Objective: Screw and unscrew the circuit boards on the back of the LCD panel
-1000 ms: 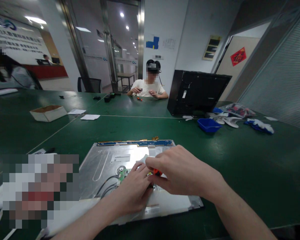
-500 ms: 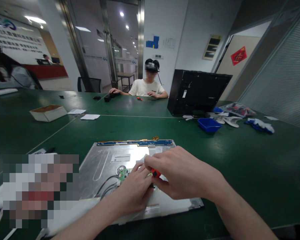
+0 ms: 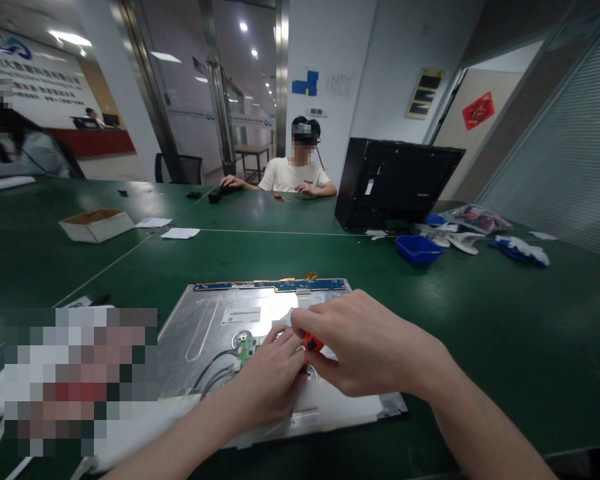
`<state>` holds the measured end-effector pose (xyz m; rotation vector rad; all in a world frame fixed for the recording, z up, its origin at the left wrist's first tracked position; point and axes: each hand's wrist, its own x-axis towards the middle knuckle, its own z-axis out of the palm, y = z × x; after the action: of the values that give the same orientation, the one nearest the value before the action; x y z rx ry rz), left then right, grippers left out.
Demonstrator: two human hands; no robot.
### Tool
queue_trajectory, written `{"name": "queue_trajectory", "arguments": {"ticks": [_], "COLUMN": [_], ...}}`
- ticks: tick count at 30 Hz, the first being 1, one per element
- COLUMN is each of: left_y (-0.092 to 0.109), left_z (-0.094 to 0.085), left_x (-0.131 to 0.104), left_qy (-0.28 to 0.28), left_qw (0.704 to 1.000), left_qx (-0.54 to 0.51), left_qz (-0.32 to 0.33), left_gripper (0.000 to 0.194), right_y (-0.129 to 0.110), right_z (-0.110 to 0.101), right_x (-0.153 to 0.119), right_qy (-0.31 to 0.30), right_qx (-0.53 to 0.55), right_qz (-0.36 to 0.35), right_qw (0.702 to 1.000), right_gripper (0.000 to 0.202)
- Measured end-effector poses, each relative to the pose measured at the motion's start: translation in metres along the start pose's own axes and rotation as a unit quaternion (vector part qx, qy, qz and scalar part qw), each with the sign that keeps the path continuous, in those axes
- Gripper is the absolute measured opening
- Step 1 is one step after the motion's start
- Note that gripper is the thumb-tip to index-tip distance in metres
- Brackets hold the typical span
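Observation:
A silver LCD panel (image 3: 207,317) lies back side up in front of me, with a blue circuit strip along its far edge. My left hand (image 3: 275,373) rests on it with fingers stretched out over a small green circuit board (image 3: 245,352), covering much of it. Black cables (image 3: 213,373) run from that board toward the left. Beside it, my right hand (image 3: 360,347) is closed around an orange-and-black screwdriver (image 3: 312,342) held close to upright. Only part of its handle shows, and the tip is hidden behind my hands.
A black monitor housing (image 3: 400,187) stands at the back right near a blue tray (image 3: 419,250) and gloves (image 3: 520,250). An open cardboard box (image 3: 97,227) sits at the left. Across the table sits a person (image 3: 293,175). White sheeting and a blurred patch occupy the near left.
My right hand has shifted and turned very slightly, so a little more of the orange handle shows. The left hand stays almost in place on the panel.

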<state>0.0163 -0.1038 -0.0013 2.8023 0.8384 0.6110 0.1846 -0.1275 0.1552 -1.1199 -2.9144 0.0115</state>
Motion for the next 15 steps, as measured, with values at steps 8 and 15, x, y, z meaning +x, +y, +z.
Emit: {"name": "queue_trajectory", "arguments": {"ticks": [8, 15], "left_y": [0.0011, 0.0024], "left_z": [-0.0005, -0.0025], "left_x": [0.0001, 0.0000], "left_qy": [0.004, -0.008], "left_qw": [1.000, 1.000], "left_qx": [-0.006, 0.007], "left_qz": [0.004, -0.008], "left_gripper": [0.027, 0.023], "right_y": [0.0014, 0.0015], "right_z": [-0.0004, 0.0009], "right_x": [0.0001, 0.0022], "right_qy": [-0.019, -0.004], "right_qx": [0.000, -0.026], "right_qz": [-0.006, 0.046], "right_qw": [1.000, 0.999], "right_gripper": [0.009, 0.017]}}
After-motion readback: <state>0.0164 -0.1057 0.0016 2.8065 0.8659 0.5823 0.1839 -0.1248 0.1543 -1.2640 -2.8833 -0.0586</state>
